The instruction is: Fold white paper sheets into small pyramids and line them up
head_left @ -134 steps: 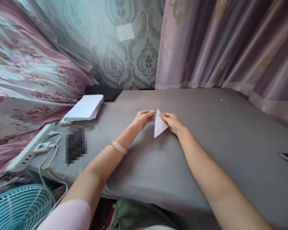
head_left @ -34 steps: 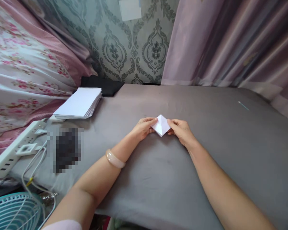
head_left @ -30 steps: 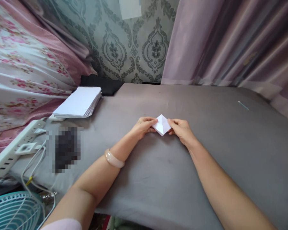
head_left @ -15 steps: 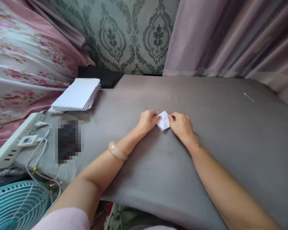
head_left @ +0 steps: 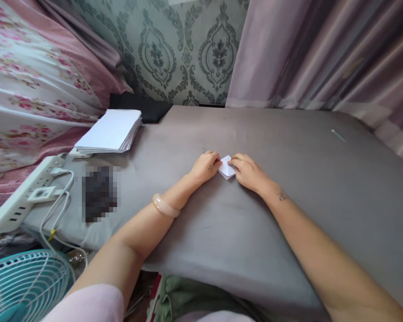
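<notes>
Between my hands is a small piece of folded white paper (head_left: pixel 226 171), roughly diamond-shaped, with its layers showing at the near edge. My left hand (head_left: pixel 206 167) pinches its left corner between thumb and fingers. At the right side, my right hand (head_left: pixel 247 171) has its fingers closed on the paper, with fingertips over its upper right face. The paper is low over the grey cloth-covered table (head_left: pixel 194 241); whether it rests fully on the cloth I cannot tell. A pale bangle (head_left: pixel 165 206) circles my left forearm.
A stack of white paper (head_left: pixel 110 129) lies at the back left, beside a black flat item (head_left: pixel 147 107). A white power strip (head_left: pixel 27 192) with cables runs along the left edge, above a teal fan (head_left: pixel 23 286). A thin stick (head_left: pixel 338 135) lies far right.
My right hand has shifted a little left and its fingers now reach further over the folded paper, covering more of its right side. My left hand still pinches the left corner.
</notes>
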Demonstrator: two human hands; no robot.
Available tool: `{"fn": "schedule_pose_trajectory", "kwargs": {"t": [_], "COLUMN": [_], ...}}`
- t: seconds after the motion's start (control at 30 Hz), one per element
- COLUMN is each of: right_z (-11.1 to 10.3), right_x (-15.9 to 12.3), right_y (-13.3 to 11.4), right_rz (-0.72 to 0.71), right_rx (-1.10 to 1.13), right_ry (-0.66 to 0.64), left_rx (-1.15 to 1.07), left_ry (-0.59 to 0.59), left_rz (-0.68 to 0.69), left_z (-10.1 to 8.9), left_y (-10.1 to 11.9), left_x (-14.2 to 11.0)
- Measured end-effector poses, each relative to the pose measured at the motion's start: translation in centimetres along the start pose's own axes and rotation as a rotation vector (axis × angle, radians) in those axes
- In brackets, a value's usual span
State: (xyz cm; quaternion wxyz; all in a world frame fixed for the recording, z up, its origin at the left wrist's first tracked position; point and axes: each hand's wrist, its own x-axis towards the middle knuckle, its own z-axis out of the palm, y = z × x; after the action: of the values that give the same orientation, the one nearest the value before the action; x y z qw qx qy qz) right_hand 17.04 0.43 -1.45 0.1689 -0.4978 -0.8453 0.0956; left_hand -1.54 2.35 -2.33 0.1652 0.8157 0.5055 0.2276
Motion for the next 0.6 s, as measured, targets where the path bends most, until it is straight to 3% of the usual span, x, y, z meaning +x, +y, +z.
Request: {"fn": "schedule_pose_trajectory", "kwargs": {"t": [0.23, 0.6], "right_z": [0.2, 1.1], "right_x": [-0.5, -1.1], "right_y": [-0.3, 0.3], "right_rz": [0.053, 0.048], "right_rx": [0.091, 0.105], "right_ry": [0.059, 0.067], "left_rx": [-0.157, -0.205], "left_ry": [-0.055, -0.038], "left_rz": [0.042, -0.003], "left_z": [-1.2, -0.9], "left_y": [-0.1, -0.2], "left_x": [-1.3, -1.6]}}
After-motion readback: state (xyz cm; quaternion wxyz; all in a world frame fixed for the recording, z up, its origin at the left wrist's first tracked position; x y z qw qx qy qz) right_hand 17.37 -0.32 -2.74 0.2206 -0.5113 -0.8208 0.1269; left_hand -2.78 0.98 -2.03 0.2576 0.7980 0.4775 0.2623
